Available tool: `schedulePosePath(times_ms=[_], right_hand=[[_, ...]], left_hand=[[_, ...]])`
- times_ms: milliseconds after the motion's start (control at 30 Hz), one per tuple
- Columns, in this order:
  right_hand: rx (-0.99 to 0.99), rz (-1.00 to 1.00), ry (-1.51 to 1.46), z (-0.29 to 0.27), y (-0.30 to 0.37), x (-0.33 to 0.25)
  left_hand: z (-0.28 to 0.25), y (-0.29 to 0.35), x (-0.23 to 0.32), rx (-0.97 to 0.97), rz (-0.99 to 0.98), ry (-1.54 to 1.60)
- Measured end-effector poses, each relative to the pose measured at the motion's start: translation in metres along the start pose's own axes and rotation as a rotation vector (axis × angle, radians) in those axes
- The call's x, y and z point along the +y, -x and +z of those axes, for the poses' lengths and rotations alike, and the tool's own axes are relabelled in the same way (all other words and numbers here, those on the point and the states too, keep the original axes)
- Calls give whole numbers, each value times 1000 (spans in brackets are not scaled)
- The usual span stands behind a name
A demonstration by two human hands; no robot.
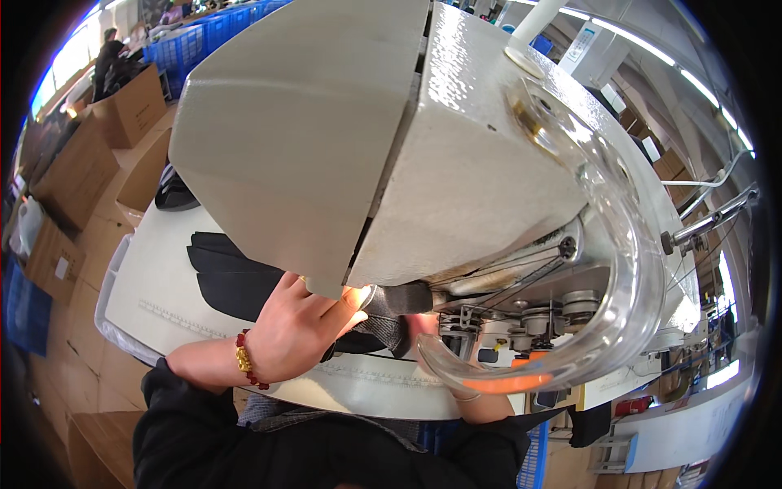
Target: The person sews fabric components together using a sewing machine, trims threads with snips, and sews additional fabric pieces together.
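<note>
A large off-white sewing machine [489, 179] fills the middle of the view, its head hiding the needle area from above. My left hand [297, 330], with a red and gold bracelet at the wrist, is at the left of the lit sewing spot. Its fingers are closed at the edge of a dark grey fabric piece [383, 330]. Across that fabric is my right hand [422, 324], mostly covered by the machine and a clear curved plastic guard [627, 269]; its fingers do not show clearly. Black fabric pieces [232, 277] lie overlapped left of my left hand.
The white table [155, 277] carries a printed ruler strip along its front. Thread guides and metal discs [538, 322] sit right of my right hand. Cardboard boxes [77, 171] and blue crates [175, 57] stand on the left. A person [107, 61] is far back left.
</note>
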State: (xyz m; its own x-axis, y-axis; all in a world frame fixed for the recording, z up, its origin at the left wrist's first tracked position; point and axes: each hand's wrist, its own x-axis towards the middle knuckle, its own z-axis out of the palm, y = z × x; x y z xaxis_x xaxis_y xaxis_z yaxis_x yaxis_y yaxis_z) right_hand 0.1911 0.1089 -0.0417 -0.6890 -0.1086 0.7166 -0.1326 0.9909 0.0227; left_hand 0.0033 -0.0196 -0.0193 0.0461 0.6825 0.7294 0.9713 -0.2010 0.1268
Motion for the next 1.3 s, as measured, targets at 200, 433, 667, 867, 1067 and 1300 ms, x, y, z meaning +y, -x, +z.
schedulePosePath(times_ms=[200, 433, 667, 867, 1067, 1300], right_hand=[[-305, -598, 776, 6, 19, 21], [74, -109, 98, 2, -17, 4], [13, -83, 51, -3, -14, -1], [37, -139, 77, -2, -15, 4], [-457, -528, 928, -12, 6, 13], [20, 108, -11, 1, -6, -2]], left_hand=[[3, 9, 0, 11, 15, 41], [1, 8, -4, -149, -76, 199], [-61, -25, -35, -472, 37, 388], [-65, -27, -50, -583, 143, 438], [-73, -33, -37, -629, 101, 445], [-59, -13, -21, -544, 20, 349]])
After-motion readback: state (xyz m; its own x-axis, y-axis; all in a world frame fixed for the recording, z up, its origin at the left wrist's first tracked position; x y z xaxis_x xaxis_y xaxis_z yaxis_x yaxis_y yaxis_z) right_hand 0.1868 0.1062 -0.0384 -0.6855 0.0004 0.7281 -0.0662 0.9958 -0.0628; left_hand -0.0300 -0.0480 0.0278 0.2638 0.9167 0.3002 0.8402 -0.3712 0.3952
